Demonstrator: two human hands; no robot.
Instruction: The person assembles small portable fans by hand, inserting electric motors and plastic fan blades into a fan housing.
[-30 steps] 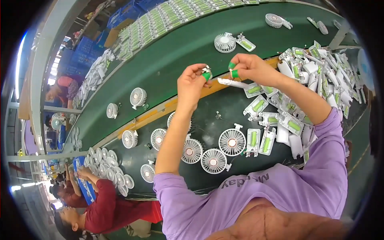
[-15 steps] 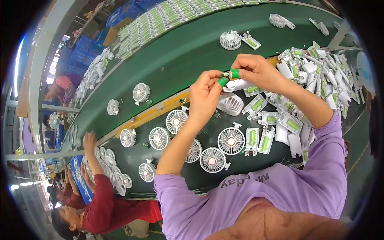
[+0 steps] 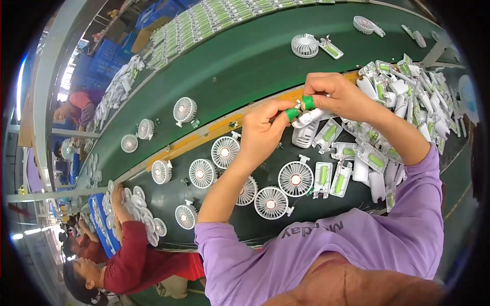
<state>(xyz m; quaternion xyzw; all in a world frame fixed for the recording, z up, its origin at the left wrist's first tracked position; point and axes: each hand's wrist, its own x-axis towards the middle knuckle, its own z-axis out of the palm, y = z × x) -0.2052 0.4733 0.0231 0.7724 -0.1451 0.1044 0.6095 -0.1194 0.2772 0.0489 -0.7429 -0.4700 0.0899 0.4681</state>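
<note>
My left hand (image 3: 263,131) and my right hand (image 3: 334,97) meet above the dark green work table (image 3: 168,201). Both wear green finger cots on the fingertips. Together they grip a small white fan part (image 3: 310,119), my right hand from above and my left hand at its left end. Just below the hands lies a white fan body with slots (image 3: 305,135). White round fan heads (image 3: 296,179) lie in a row on the table under my left forearm. A pile of white housings with green batteries (image 3: 380,153) lies under my right forearm.
A green conveyor belt (image 3: 240,66) runs behind the table, carrying single fans (image 3: 184,110) and a fan with a housing (image 3: 305,45). A yellow strip (image 3: 204,137) edges the belt. A person in a red sleeve (image 3: 133,255) works at lower left beside more fan heads.
My left hand came right and joined my right hand on the white part; a second ago the hands were apart. The fans on the belt moved along.
</note>
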